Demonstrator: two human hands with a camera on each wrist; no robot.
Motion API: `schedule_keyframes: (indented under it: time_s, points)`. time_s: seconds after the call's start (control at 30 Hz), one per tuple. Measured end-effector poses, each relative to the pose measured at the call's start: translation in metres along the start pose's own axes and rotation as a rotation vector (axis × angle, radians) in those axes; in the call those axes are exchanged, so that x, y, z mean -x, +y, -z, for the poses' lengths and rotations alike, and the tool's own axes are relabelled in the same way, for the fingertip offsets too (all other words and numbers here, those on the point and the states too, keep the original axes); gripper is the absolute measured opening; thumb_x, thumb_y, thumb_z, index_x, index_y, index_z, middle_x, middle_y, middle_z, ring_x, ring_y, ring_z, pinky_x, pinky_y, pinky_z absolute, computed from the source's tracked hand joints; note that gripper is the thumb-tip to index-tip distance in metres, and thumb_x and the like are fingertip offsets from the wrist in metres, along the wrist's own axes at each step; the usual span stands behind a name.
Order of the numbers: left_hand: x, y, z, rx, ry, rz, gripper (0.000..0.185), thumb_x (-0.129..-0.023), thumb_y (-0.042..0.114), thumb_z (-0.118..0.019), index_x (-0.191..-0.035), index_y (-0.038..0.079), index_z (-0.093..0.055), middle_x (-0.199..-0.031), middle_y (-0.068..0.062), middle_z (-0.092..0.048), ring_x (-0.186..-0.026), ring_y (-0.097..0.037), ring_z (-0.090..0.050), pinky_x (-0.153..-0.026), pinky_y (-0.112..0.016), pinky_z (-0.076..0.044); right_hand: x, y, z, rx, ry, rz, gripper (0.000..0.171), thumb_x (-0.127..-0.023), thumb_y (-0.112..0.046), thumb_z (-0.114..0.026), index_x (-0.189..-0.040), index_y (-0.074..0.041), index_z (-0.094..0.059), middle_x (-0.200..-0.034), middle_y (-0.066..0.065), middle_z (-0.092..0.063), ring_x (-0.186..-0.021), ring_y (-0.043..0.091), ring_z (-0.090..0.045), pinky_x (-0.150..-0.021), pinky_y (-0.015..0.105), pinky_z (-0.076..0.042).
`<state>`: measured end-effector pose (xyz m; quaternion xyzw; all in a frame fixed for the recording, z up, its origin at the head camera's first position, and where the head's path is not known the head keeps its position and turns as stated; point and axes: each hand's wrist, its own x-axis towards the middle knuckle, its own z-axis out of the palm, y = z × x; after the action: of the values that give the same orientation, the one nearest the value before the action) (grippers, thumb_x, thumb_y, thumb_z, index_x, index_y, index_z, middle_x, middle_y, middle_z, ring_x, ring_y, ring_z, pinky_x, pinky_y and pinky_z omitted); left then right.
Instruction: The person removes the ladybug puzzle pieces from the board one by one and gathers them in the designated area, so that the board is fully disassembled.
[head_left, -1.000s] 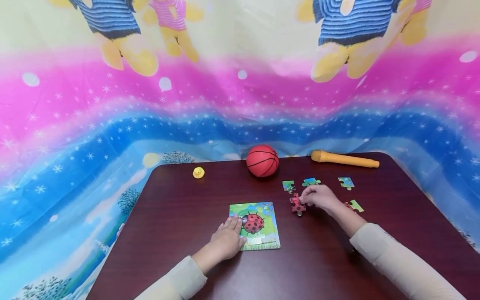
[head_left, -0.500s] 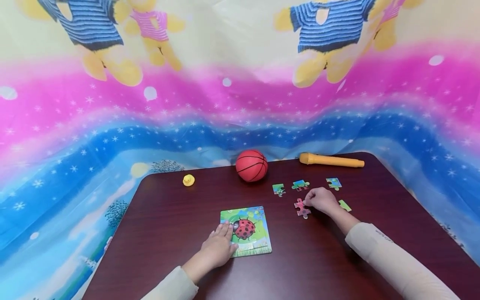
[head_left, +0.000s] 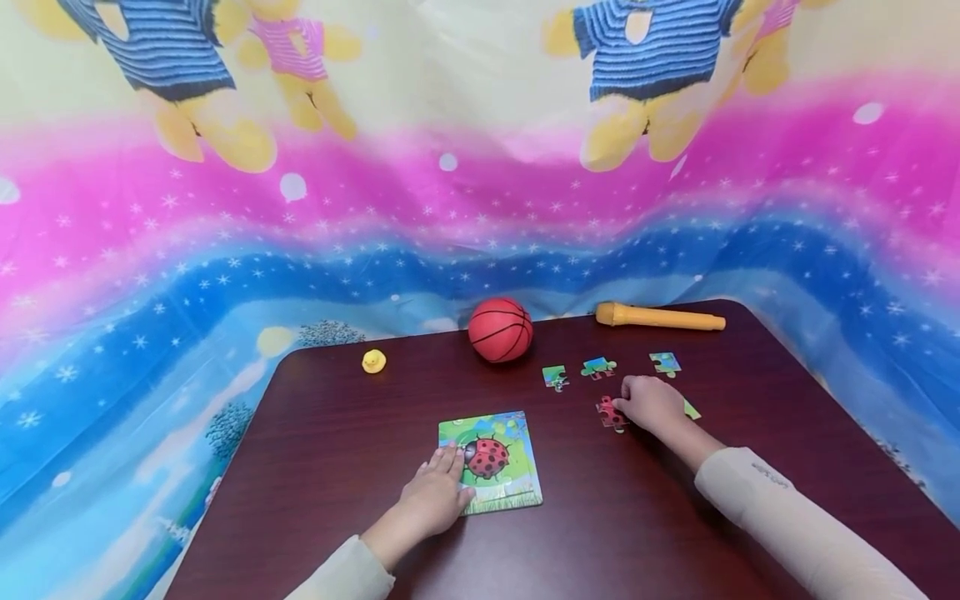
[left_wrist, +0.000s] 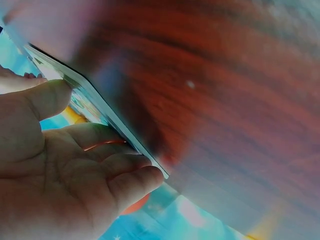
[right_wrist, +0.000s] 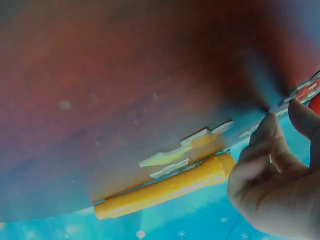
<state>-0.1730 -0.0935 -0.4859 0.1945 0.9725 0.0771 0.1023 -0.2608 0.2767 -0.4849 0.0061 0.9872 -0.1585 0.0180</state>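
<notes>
In the head view, my left hand (head_left: 433,493) lies with straight fingers across the left part of a square ladybug puzzle board (head_left: 517,450). The left wrist view shows its thumb and fingertips along the edge of the board (left_wrist: 107,112). My right hand (head_left: 654,406), fingers bent, grips the right side of a red spotted puzzle piece (head_left: 609,412); the fingers partly cover it. From the right wrist, thumb and forefinger of the hand (right_wrist: 280,180) reach down at the piece (right_wrist: 307,89), near the tabletop.
Loose puzzle pieces lie beyond the right hand: a green one (head_left: 555,377), one with blue and red (head_left: 598,367) and a blue-green one (head_left: 665,363). Another (head_left: 691,409) is partly hidden by the hand. Behind are a yellow duck (head_left: 373,361), red ball (head_left: 501,331) and yellow toy microphone (head_left: 660,317).
The right hand has shifted the red spotted piece rightward, away from the green piece. The left hand stays on the board. The head view has swung slightly to the right.
</notes>
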Motion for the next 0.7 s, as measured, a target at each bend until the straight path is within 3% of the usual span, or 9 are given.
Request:
schedule_keyframes:
  time_s: [0.13,0.27,0.43,0.57,0.7]
  points:
    - [0.003,-0.001,0.000,0.023,-0.008,-0.009,0.065,-0.096,0.038,-0.050,-0.143,-0.003,-0.034,-0.152,-0.018,-0.025,-0.140,-0.034,-0.024,-0.110,-0.048,-0.026,0.012,-0.001,0.000,0.125,0.048,0.008,0.029,-0.090,-0.031,-0.062,-0.096,-0.003,-0.066,-0.087,0.014,-0.059,-0.076,0.029,-0.054,-0.061,0.044,-0.047]
    - [0.005,-0.004,0.005,0.040,0.016,-0.004,0.064,-0.096,0.036,-0.051,-0.142,-0.005,-0.035,-0.152,-0.019,-0.024,-0.140,-0.036,-0.024,-0.110,-0.048,-0.027,0.026,-0.007,0.007,0.196,0.042,-0.040,0.038,-0.092,-0.026,-0.056,-0.110,0.007,-0.061,-0.104,0.027,-0.053,-0.092,0.042,-0.051,-0.076,0.056,-0.045]
    - [0.007,-0.006,0.012,0.047,0.027,0.006,0.063,-0.096,0.035,-0.051,-0.142,-0.006,-0.036,-0.152,-0.020,-0.024,-0.139,-0.037,-0.024,-0.110,-0.049,-0.027,0.036,-0.005,0.015,0.179,-0.050,-0.056,0.031,-0.091,-0.012,-0.050,-0.110,0.010,-0.057,-0.103,0.028,-0.052,-0.091,0.045,-0.054,-0.066,0.054,-0.048]
    - [0.007,-0.006,0.011,0.051,0.026,0.002,0.063,-0.096,0.034,-0.051,-0.141,-0.006,-0.036,-0.152,-0.020,-0.025,-0.139,-0.037,-0.024,-0.110,-0.049,-0.027,0.038,0.005,0.017,0.128,-0.066,-0.056,0.032,-0.085,-0.001,-0.050,-0.114,0.010,-0.057,-0.107,0.029,-0.050,-0.092,0.045,-0.052,-0.058,0.051,-0.047]
    - [0.005,-0.004,0.007,0.048,0.022,-0.002,0.063,-0.096,0.035,-0.051,-0.142,-0.005,-0.036,-0.152,-0.020,-0.025,-0.139,-0.036,-0.025,-0.110,-0.049,-0.027,0.038,0.014,0.016,0.107,-0.060,-0.059,0.037,-0.083,-0.001,-0.050,-0.119,0.011,-0.055,-0.110,0.032,-0.047,-0.091,0.046,-0.049,-0.058,0.052,-0.047]
